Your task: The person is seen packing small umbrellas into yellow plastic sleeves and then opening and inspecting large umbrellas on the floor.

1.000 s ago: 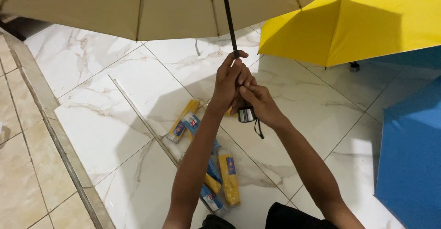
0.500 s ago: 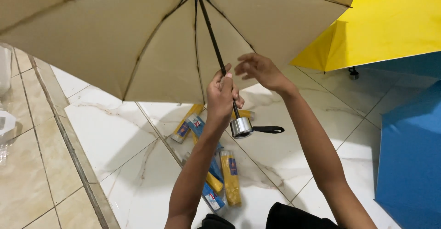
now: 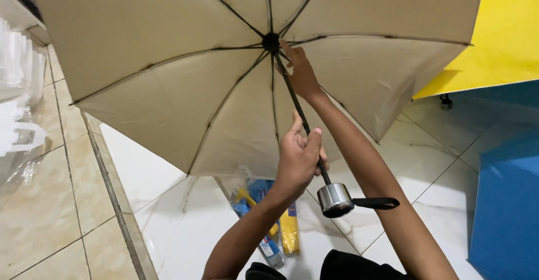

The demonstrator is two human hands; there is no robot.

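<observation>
An open beige umbrella [image 3: 168, 83] fills the upper view, its underside and black ribs facing me. My left hand [image 3: 299, 159] is closed around its black shaft just above the silver handle [image 3: 335, 199], from which a black wrist strap sticks out to the right. My right hand [image 3: 300, 71] reaches up along the shaft to the black hub [image 3: 271, 42] where the ribs meet, fingers touching it. The umbrella is tilted, canopy up and to the left.
Packaged folded umbrellas, yellow and blue [image 3: 275, 229], lie on the white marble floor below my arms. An open yellow umbrella [image 3: 494, 38] is at upper right and a blue one [image 3: 505, 201] at right. Beige tiles and white plastic items [image 3: 17, 117] lie at left.
The canopy has swung down and towards me, filling the view. My right hand left the handle and slid up the shaft to the hub. The left hand kept its grip.
</observation>
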